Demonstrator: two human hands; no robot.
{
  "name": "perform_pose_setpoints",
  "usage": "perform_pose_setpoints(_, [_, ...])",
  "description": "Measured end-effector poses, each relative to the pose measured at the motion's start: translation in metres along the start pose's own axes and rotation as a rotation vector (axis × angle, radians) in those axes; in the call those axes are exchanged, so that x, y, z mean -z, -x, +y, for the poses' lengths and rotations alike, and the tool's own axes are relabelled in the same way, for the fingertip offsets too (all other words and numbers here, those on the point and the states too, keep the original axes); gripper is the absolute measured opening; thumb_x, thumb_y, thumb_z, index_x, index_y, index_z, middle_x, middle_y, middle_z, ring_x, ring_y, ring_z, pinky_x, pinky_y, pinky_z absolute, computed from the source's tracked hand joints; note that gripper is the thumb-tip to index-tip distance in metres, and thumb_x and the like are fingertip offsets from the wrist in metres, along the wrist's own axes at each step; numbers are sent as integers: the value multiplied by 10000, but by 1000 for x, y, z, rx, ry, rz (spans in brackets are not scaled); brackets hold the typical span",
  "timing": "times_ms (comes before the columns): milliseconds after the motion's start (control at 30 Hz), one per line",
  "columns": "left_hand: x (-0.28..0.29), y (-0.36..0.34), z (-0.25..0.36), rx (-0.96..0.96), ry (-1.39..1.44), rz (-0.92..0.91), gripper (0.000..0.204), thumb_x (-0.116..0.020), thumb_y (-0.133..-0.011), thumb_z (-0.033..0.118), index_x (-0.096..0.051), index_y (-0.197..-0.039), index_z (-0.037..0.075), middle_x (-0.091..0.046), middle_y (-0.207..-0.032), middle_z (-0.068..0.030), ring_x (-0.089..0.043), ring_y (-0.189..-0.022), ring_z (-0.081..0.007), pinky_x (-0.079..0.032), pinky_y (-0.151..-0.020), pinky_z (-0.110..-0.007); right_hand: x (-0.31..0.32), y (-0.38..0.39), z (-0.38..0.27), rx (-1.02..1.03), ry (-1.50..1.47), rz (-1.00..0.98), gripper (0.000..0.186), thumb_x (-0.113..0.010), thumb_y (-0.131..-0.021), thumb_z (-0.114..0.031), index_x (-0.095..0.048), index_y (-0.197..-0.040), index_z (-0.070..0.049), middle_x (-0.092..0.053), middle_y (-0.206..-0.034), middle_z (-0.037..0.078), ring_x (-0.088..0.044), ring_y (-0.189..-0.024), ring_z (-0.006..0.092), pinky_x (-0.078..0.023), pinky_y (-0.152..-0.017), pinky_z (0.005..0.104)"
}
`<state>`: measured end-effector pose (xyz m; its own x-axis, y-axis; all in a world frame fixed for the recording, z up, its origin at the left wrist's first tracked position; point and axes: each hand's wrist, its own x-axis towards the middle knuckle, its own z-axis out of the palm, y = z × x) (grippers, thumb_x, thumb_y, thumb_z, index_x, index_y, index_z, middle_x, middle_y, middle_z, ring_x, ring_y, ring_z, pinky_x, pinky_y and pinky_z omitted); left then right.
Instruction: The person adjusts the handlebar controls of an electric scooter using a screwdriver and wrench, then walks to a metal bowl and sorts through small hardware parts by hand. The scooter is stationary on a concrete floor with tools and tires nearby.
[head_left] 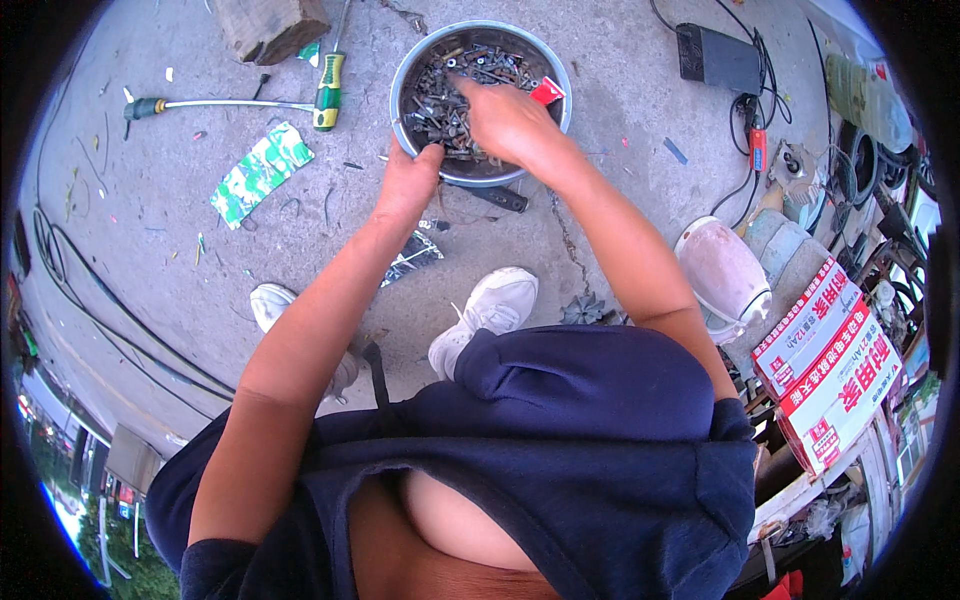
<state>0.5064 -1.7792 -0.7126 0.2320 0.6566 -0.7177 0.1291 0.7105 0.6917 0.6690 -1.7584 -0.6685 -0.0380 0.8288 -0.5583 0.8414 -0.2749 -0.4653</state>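
Observation:
A round metal bowl [402,62] stands on the concrete floor in front of me, holding a heap of mixed screws, bolts and nuts [434,112]. My left hand [410,182] grips its near left rim, the thumb over the edge and the other fingers mostly hidden. Inside the bowl is my right hand [508,122], its index finger stretched out and touching the loose fasteners. I see nothing held in it, though its other fingers are partly hidden. A small red packet [546,91] lies by the bowl's right rim. Under the near side a dark handle [497,197] sticks out.
Left of the bowl lie a green-yellow screwdriver [328,95], a long-shafted tool [150,108] and a green-white wrapper [262,174]. A wooden block [268,28] sits beyond them. To the right are a black power adapter [718,58], a whitish rounded housing [722,272] and a red-white carton [835,365].

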Motion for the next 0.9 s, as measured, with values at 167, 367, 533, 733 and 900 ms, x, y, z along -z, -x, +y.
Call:
perform_pose_setpoints(167, [0,0,0,-20,-6,-8,456,-486,-818,22,-410,-1264,-40,-571,-1155,-136,-577,-1025,-209,-459,-909,-324,13,0,6,-140,-33,70,488,-426,-840,-79,-457,-1326,-47,-634,-932,269,-616,-887,415,-471,-809,482])
perform_pose_setpoints(367, [-2,4,6,33,39,8,486,-509,-805,34,-408,-1278,-13,-584,-1159,-138,-562,-1059,-212,-432,-936,-319,5,4,11,16,-117,-21,471,-432,-842,-82,-474,-1310,-51,-631,-942,277,-617,-893,415,-476,-807,480])
perform_pose_setpoints(533, [1,1,2,46,13,-14,494,-510,-807,34,-404,-1288,-12,-583,-1164,-138,-560,-1068,-212,-430,-939,-321,4,5,-2,-100,-71,-24,466,-418,-870,-115,-444,-1327,-24,-623,-926,293,-610,-891,426,-470,-807,476])
perform_pose_setpoints(733, [1,3,2,26,-6,12,493,-502,-806,29,-405,-1288,-12,-584,-1161,-139,-561,-1063,-212,-433,-937,-322,1,22,4,-115,-273,212,534,-470,-862,-118,-348,-1333,101,-638,-838,284,-638,-786,406,-503,-723,473])
perform_pose_setpoints(900, [-1,4,4,49,37,-7,489,-493,-808,25,-409,-1289,-5,-587,-1148,-136,-573,-1032,-208,-455,-904,-320,12,18,-17,-371,-737,62,576,-464,-866,-119,-291,-1370,100,-656,-727,198,-617,-509,275,-504,-490,388])
